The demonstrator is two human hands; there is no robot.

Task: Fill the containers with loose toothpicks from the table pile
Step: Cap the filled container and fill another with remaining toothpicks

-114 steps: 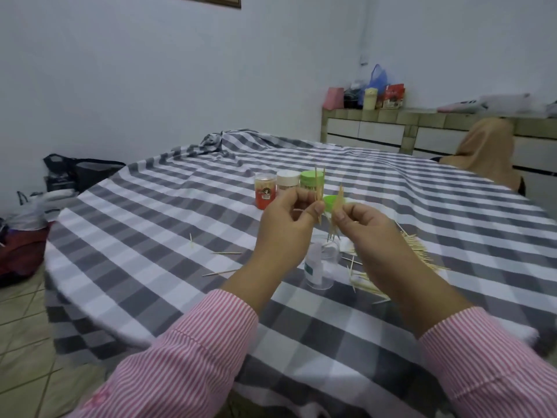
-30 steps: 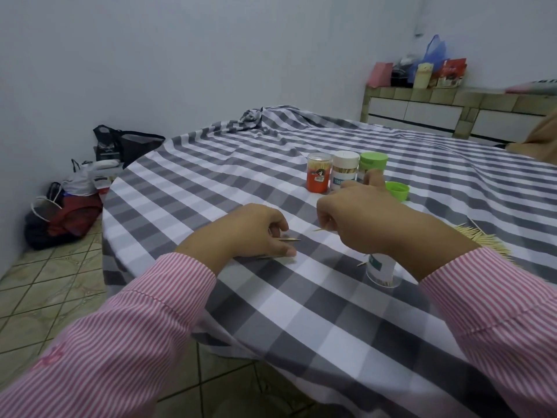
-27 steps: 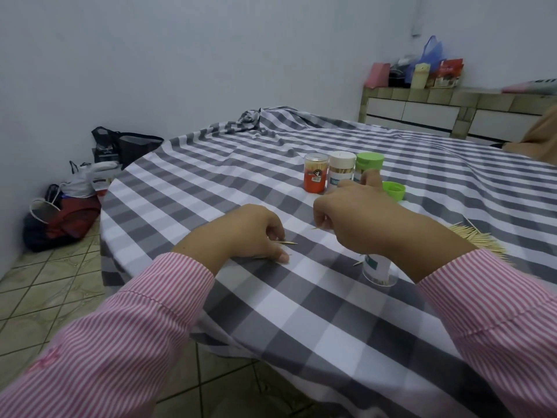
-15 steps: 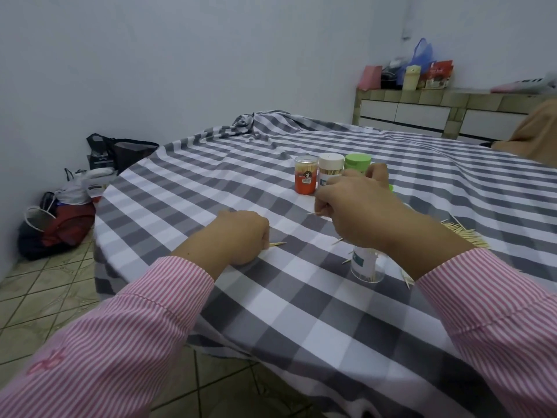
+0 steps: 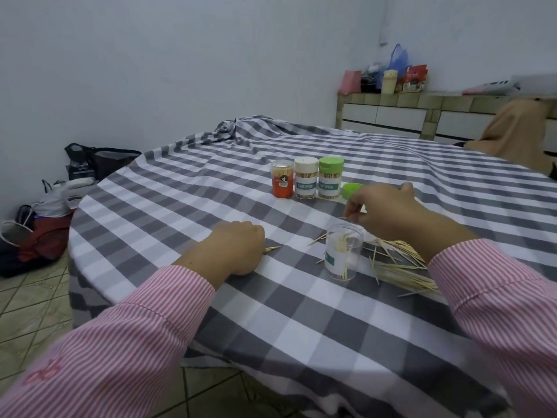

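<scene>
An open clear container [image 5: 343, 254] stands upright on the checked tablecloth [image 5: 168, 206] between a person's two hands, just below and in front of the right hand [image 5: 388, 212], whose fingertips pinch a toothpick [image 5: 343, 217] lying roughly level above the mouth. The left hand [image 5: 238, 248], curled low on the cloth and farther from the jar, grips toothpicks whose tips [image 5: 272, 248] poke out toward it. The loose pile [image 5: 401, 267], mostly pointing left to right, lies under the right forearm, partly hidden by the sleeve. Three capped containers [image 5: 306, 182] and a green lid [image 5: 351, 190] sit beyond the hands. How many toothpicks the left fist holds cannot be made out.
</scene>
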